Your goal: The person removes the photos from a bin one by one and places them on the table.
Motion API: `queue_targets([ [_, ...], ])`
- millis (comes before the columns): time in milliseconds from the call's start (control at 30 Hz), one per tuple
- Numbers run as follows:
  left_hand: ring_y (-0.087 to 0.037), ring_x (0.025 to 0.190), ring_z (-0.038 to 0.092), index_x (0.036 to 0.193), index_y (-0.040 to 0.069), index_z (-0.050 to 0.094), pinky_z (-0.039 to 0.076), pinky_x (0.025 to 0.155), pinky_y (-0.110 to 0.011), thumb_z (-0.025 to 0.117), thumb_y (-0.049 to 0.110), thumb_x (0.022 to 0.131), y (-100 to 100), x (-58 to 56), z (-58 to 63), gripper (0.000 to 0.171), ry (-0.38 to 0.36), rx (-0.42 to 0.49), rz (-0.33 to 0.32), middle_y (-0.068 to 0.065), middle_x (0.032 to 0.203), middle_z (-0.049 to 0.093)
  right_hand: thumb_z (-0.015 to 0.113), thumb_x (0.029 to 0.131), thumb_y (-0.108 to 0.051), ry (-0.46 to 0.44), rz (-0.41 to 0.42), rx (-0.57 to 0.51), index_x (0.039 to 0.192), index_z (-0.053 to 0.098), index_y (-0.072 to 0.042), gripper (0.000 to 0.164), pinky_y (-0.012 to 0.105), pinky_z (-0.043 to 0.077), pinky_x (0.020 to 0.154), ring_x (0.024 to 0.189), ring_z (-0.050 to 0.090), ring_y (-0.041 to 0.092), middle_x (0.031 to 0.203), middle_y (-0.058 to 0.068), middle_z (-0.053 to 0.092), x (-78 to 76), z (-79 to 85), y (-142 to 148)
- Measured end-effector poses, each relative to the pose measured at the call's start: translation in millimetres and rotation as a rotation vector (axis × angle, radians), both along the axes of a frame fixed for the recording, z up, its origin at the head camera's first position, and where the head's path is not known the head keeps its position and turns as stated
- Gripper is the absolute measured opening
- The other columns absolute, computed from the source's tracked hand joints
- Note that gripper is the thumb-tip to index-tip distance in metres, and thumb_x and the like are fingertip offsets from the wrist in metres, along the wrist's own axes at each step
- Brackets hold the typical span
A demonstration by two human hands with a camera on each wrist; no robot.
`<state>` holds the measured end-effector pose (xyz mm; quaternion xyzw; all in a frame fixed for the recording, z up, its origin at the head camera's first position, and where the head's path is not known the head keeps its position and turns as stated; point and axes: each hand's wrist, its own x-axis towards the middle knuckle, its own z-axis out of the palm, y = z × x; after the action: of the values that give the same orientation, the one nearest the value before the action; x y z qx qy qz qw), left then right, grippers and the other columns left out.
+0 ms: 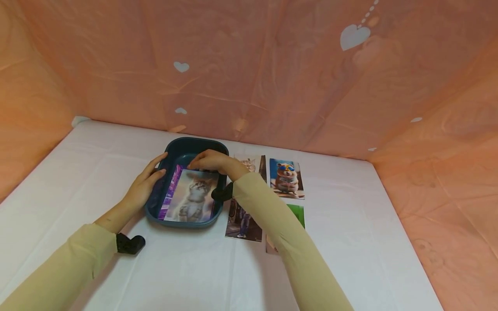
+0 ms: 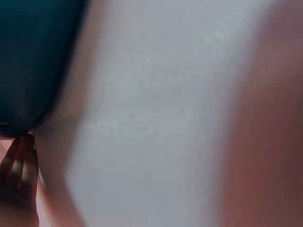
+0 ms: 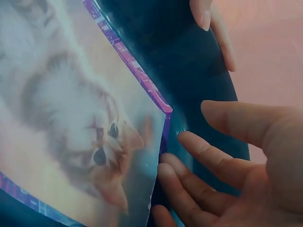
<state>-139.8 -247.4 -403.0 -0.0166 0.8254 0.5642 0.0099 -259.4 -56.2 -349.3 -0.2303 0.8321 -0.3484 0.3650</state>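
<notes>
A dark teal plastic tub [image 1: 186, 224] stands on the white-covered table. Inside it lies a kitten picture card [image 1: 194, 196], on top of a purple card [image 1: 170, 192] whose edge shows along the left side. My left hand [image 1: 141, 190] holds the tub's left wall, thumb over the rim and fingers along the outside. Reaching into the tub, my right hand [image 1: 215, 162] is at the top of the cards. In the right wrist view its fingertips [image 3: 170, 172] touch the kitten card's edge, and the thumb stands apart from the fingers.
Right of the tub lie several picture cards: a hamster in sunglasses [image 1: 287, 179], a dark street scene [image 1: 244, 222] and a green card [image 1: 297, 214], some partly hidden under my right sleeve [image 1: 280, 224]. Peach cloth [image 1: 249, 77] with hearts hangs behind the table and at both sides.
</notes>
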Motion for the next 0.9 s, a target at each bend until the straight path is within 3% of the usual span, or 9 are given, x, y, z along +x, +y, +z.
queue_targets([
  [167,-0.044,0.12,0.039,0.154,0.022,0.015,0.027,0.102,-0.061,0.034,0.031,0.104,0.3,0.1,0.7,0.054,0.005,0.012,-0.002,-0.031,0.143,0.033,0.055,0.097,-0.027,0.007,0.011,-0.01,0.126,0.064,-0.011,0.035,0.033,0.042,0.1,0.112,0.055,0.018,0.124,0.007,0.061,0.8,0.7,-0.1],
  [500,-0.044,0.116,0.041,0.154,0.023,0.015,0.028,0.102,-0.061,0.034,0.033,0.104,0.5,0.2,1.2,0.055,-0.003,0.0,0.002,-0.032,0.137,0.038,0.061,0.093,-0.031,-0.001,0.022,0.013,0.12,0.069,-0.013,0.033,0.037,0.037,0.107,0.125,0.051,0.021,0.13,0.004,0.06,0.5,-0.5,0.7],
  [900,-0.043,0.121,0.037,0.155,0.024,0.015,0.029,0.101,-0.058,0.034,0.033,0.104,0.2,0.6,0.7,0.055,-0.009,-0.006,0.002,-0.03,0.144,0.032,0.061,0.094,-0.02,-0.039,0.063,-0.156,0.118,0.07,-0.011,0.027,0.032,0.039,0.105,0.127,0.05,0.016,0.126,0.001,0.064,-0.9,-1.8,7.6],
])
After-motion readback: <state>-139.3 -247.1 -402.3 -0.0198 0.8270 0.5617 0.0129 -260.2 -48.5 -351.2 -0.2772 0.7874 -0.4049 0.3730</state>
